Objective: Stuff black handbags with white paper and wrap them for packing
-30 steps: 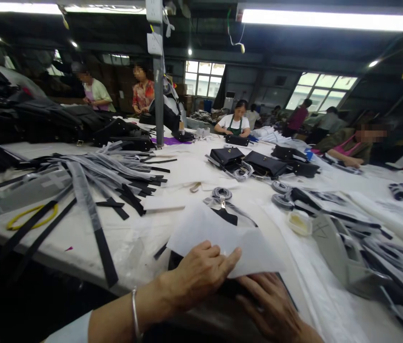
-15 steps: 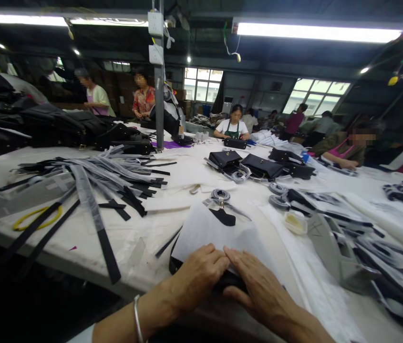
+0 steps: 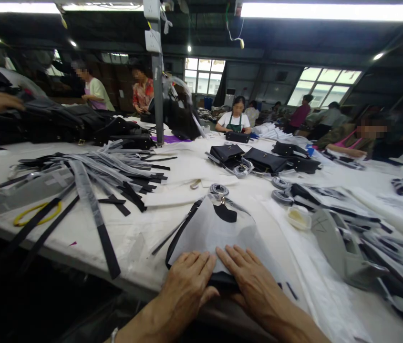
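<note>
A black handbag (image 3: 173, 247) lies at the near table edge with a white sheet (image 3: 211, 233) over its top. My left hand (image 3: 189, 278) is open, its fingers flat on the left part of the sheet. Beside it my right hand (image 3: 249, 276) is also open, fingers stretched over the near right part. Both thumbs are by the bag's near side, partly out of sight. A dark flap (image 3: 227, 214) shows past the sheet's far end, with a metal clasp (image 3: 223, 201) and a wrapped coiled strap (image 3: 219, 189) beyond it.
Plastic-wrapped black straps (image 3: 94, 209) spread over a grey holder (image 3: 25, 190) on the left. Several black bags (image 3: 265, 159) lie farther back. To the right are a small plastic tub (image 3: 298, 217) and another grey holder (image 3: 344, 252). A post (image 3: 158, 95) rises from the table; co-workers sit beyond.
Both hands have flattened and their fingers have spread over the sheet. More of the bag's left side shows. Another person's hand has come in at the far left.
</note>
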Available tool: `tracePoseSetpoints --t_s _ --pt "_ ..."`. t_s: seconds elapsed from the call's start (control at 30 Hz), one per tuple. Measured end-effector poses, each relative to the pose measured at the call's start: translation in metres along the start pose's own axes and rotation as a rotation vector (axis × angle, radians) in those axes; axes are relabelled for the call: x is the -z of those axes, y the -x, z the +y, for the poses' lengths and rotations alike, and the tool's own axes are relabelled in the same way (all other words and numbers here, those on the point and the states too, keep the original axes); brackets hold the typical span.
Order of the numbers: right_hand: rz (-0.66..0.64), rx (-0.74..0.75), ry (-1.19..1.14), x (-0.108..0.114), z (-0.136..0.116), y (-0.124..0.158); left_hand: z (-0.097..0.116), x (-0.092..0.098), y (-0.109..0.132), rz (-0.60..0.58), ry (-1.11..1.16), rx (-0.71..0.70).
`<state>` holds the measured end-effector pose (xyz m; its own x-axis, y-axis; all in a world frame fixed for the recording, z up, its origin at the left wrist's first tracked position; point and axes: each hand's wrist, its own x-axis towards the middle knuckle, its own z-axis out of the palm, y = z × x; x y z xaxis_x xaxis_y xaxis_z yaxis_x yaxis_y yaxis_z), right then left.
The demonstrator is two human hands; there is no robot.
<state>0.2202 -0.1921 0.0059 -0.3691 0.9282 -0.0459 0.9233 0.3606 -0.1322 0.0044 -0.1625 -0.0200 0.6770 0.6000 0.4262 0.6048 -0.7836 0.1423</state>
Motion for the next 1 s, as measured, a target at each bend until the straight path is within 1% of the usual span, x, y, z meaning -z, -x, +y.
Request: tracePoseSetpoints --t_s 0.1,0.2,0.27,0.33,0.43,0.5,0.53,0.6,0.67,0.73,0.8,0.87,0.9,0.97,1.0 --pt "0.014 -0.036 0.011 -0.004 0.002 -0.001 -0.005 0.011 -0.010 -0.128 -0.078 -0.029" --pt "0.043 -0.056 -0.027 -0.005 0.005 -0.002 -0.017 0.027 -0.030 -0.172 -0.153 -0.115" --pt "0.027 -0.073 -0.055 0.001 0.005 -0.005 -0.027 0.035 -0.043 -0.198 -0.157 -0.191" --pt "-0.024 -0.085 -0.059 0.012 0.004 -0.010 -0.035 0.038 -0.052 -0.252 -0.130 -0.239" --pt "-0.068 -0.010 0.004 0.026 0.003 -0.016 -0.039 0.036 -0.053 -0.315 -0.109 -0.219" --pt "-0.052 0.099 0.035 0.028 0.007 -0.016 -0.038 0.031 -0.047 -0.339 -0.110 -0.182" --pt "-0.039 0.155 0.031 0.025 0.011 -0.015 -0.037 0.029 -0.043 -0.341 -0.109 -0.164" --pt "-0.021 0.248 -0.001 0.014 0.020 -0.010 -0.036 0.022 -0.035 -0.330 -0.107 -0.134" --pt "-0.001 0.296 -0.027 -0.002 0.028 -0.006 -0.036 0.010 -0.026 -0.311 -0.112 -0.104" --pt "0.038 0.294 -0.022 -0.017 0.031 -0.002 -0.037 -0.006 -0.017 -0.270 -0.140 -0.077" --pt "0.084 0.259 -0.010 -0.027 0.029 0.000 -0.038 -0.022 -0.006 -0.184 -0.190 -0.081" --pt "0.089 0.229 -0.028 -0.029 0.025 0.000 -0.039 -0.035 0.002 -0.082 -0.236 -0.112" --pt "0.078 0.217 -0.048 -0.029 0.023 0.001 -0.040 -0.038 0.006 -0.044 -0.250 -0.130" --pt "0.048 0.196 -0.090 -0.025 0.020 0.001 -0.041 -0.038 0.009 -0.016 -0.251 -0.160" --pt "0.036 0.189 -0.105 -0.023 0.020 0.001 -0.041 -0.036 0.010 -0.027 -0.241 -0.176"
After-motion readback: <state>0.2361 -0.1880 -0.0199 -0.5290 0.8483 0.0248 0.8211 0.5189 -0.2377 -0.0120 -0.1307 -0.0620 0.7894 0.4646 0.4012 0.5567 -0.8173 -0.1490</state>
